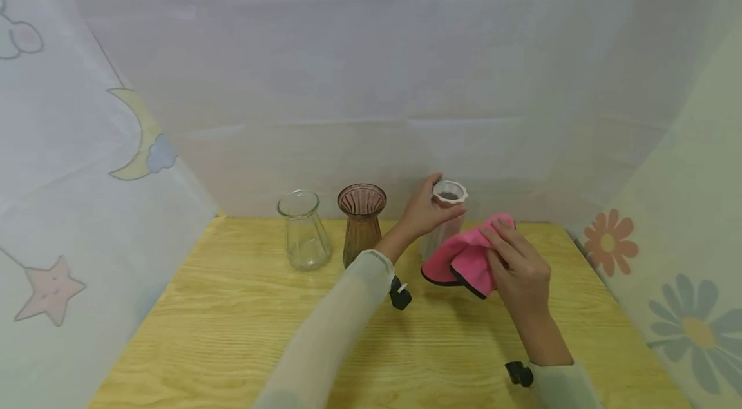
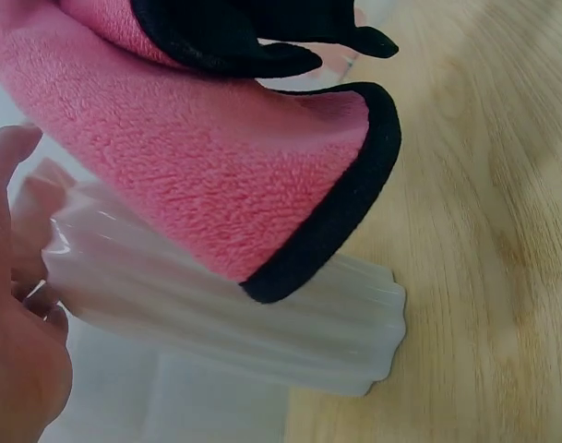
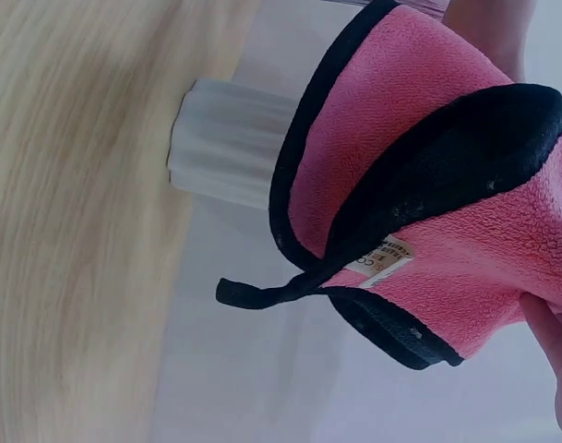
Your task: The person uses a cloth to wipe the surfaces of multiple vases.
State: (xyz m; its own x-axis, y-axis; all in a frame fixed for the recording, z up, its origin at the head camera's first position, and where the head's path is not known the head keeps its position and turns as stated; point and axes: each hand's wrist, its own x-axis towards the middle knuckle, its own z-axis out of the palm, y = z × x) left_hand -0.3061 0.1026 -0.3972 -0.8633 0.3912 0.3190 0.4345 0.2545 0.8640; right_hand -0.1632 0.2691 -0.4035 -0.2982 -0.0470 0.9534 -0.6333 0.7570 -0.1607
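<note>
A white fluted vase (image 1: 449,191) stands near the back of the table, and my left hand (image 1: 426,208) grips it just below the rim, thumb in front and fingers round the far side. Its ribbed body (image 2: 216,295) shows in the left wrist view. My right hand (image 1: 520,270) pinches a pink cloth (image 1: 472,254) with black edging, bunched at the top and hanging in front of the vase. In the right wrist view the cloth (image 3: 400,83) covers the vase's upper part, and a small label (image 3: 382,261) and a black loop show on it.
Left of the white vase stand a brown-tinted ribbed glass vase (image 1: 362,228) and a clear glass vase (image 1: 307,238), close behind my left forearm. The wooden table (image 1: 232,332) meets a pale draped sheet (image 1: 324,74) at its back edge. Patterned sheets hang on both sides.
</note>
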